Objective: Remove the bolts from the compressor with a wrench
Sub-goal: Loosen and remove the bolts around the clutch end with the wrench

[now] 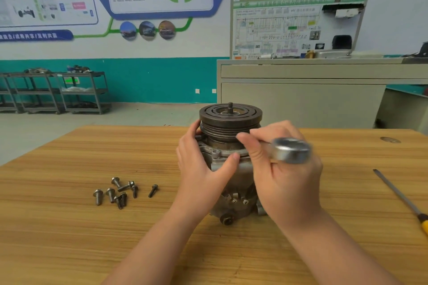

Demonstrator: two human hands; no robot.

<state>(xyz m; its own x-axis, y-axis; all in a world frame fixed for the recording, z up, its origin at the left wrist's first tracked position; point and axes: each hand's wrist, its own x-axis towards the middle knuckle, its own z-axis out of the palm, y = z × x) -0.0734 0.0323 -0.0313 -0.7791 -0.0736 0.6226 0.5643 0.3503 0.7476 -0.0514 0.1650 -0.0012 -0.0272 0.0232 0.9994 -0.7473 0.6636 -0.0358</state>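
The compressor stands upright on the wooden table, its dark grooved pulley on top and its grey metal body below. My left hand grips the left side of the body, thumb near a bolt head on the flange. My right hand holds a silver ratchet wrench just right of the pulley; the wrench head is blurred. Several loose bolts lie on the table to the left of the compressor.
A screwdriver with a yellow-black handle lies near the table's right edge. Behind the table stand a grey cabinet with a wiring display board and, far left, dark metal shelf carts.
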